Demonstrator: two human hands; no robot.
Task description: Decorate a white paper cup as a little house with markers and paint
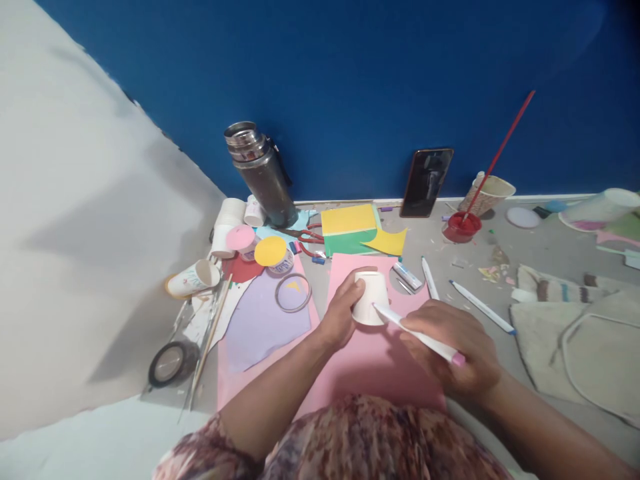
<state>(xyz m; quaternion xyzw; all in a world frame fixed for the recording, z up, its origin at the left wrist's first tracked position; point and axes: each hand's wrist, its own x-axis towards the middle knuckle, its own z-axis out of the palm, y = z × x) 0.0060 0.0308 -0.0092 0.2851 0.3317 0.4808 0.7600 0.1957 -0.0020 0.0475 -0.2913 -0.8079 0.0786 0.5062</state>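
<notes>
A white paper cup (371, 293), turned with its narrow end up, is held by my left hand (343, 310) with the thumb across its side. My right hand (453, 347) grips a white felt-tip pen (425, 339) with a pink end. The pen's tip meets the lower side of the cup, where a small mark shows. Beneath both hands lies a sheet of pink paper (360, 363). A capped marker (430, 279) and a small glue tube (407, 275) rest just beyond the cup.
At the back stand a metal flask (265, 180), a phone (427, 183) and a red paint pot (463, 228) with a brush. Pliers (303, 235), tubs (274, 255) and purple paper (270, 327) lie left. A blue-tipped marker (483, 307) and a cloth bag (575, 340) lie right.
</notes>
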